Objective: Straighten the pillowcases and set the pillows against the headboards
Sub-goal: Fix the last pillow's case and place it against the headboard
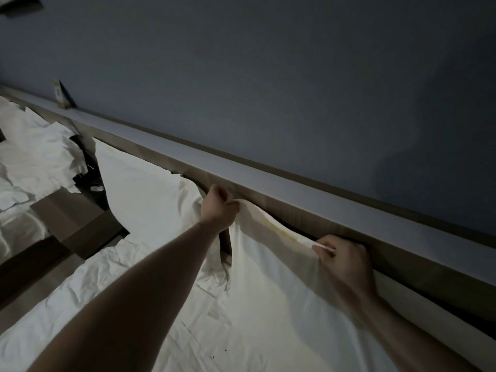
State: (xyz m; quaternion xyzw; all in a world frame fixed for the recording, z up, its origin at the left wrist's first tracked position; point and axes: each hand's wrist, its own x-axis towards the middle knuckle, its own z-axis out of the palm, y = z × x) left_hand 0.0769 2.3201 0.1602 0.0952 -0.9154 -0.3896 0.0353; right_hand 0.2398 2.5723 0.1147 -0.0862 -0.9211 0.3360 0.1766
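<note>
A white pillow [268, 267] in a white pillowcase leans against the wooden headboard [308, 216]. My left hand [218, 208] grips its upper left corner. My right hand [346, 261] pinches the top edge of the pillowcase further right, close to the headboard. The edge sags between my two hands. A second white pillow [145, 194] stands against the headboard to the left, touching the first one.
A white sheet [150, 304] covers the bed below the pillows. A brown bedside table [77, 224] with dark objects on it separates this bed from another with rumpled white pillows [32, 154]. A small card [63, 93] stands on the headboard ledge.
</note>
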